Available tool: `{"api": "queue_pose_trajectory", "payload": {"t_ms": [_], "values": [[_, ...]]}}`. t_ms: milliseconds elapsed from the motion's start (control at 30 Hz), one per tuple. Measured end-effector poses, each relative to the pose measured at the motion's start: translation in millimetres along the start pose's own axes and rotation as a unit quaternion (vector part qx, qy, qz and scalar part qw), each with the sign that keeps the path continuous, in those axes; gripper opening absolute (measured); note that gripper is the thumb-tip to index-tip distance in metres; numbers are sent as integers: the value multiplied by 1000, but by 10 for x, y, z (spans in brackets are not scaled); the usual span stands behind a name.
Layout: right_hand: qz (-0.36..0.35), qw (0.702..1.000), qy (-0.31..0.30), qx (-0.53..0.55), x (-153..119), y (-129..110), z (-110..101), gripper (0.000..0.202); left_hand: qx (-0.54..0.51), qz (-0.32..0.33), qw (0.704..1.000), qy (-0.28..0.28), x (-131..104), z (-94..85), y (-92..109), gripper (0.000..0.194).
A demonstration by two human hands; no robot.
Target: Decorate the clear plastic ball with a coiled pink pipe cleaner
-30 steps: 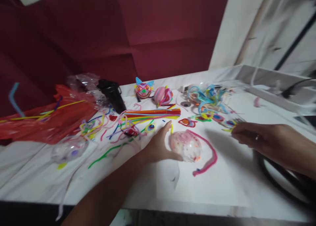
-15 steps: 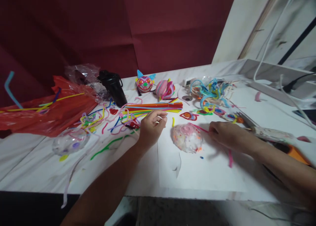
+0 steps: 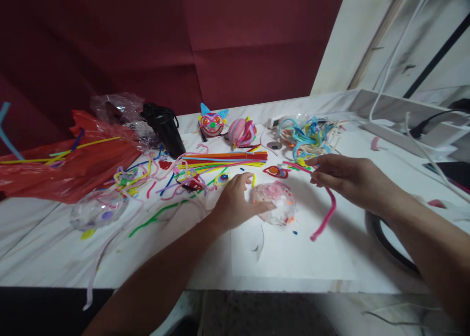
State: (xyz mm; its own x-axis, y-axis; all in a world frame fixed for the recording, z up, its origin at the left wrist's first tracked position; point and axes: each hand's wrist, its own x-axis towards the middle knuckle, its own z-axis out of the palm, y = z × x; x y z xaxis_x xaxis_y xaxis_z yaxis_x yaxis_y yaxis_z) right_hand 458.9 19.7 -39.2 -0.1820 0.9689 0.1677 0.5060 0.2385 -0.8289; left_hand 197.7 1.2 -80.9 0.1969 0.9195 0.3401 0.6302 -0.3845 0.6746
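Observation:
A clear plastic half-dome (image 3: 285, 205) with a pink coil and orange bits on it rests on a white paper sheet (image 3: 286, 257). My left hand (image 3: 237, 204) is at the dome's left side, thumb and fingers spread, the thumb reaching over its edge; I cannot tell if it touches. To the right and above, my right hand (image 3: 343, 179) pinches a pink pipe cleaner (image 3: 326, 219). One end of the pipe cleaner bends down toward the paper, and the other points left. Behind the dome lie a short yellow piece (image 3: 253, 180) and a red eye-shaped piece (image 3: 276, 171).
A bundle of pipe cleaners (image 3: 227, 159) lies behind my left hand. Two decorated balls, one a blue-eared face (image 3: 213, 124), sit farther back. A black bottle (image 3: 165, 130), red plastic bag (image 3: 69, 174) and second clear dome (image 3: 96, 211) are left. Tangled blue strands (image 3: 312, 138) lie back right.
My left hand has moved down and right to the dome, its thumb spreading. My right hand has risen, carrying the pink pipe cleaner away from the dome; its curled fingers have straightened somewhat.

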Motion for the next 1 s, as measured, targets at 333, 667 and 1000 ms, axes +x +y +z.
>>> {"api": "queue_pose_trajectory", "payload": {"t_ms": [333, 667, 1000], "values": [[6, 996, 38, 77, 37, -9, 182, 52, -38, -60, 995, -68, -54, 191, 113, 114], [-84, 996, 21, -6, 86, -97, 245, 44, -83, -46, 990, -100, -91, 109, 54, 112], [-18, 996, 57, 66, 142, 31, 437, 46, -55, 37, 993, -99, -65, 58, 16, 92]]}}
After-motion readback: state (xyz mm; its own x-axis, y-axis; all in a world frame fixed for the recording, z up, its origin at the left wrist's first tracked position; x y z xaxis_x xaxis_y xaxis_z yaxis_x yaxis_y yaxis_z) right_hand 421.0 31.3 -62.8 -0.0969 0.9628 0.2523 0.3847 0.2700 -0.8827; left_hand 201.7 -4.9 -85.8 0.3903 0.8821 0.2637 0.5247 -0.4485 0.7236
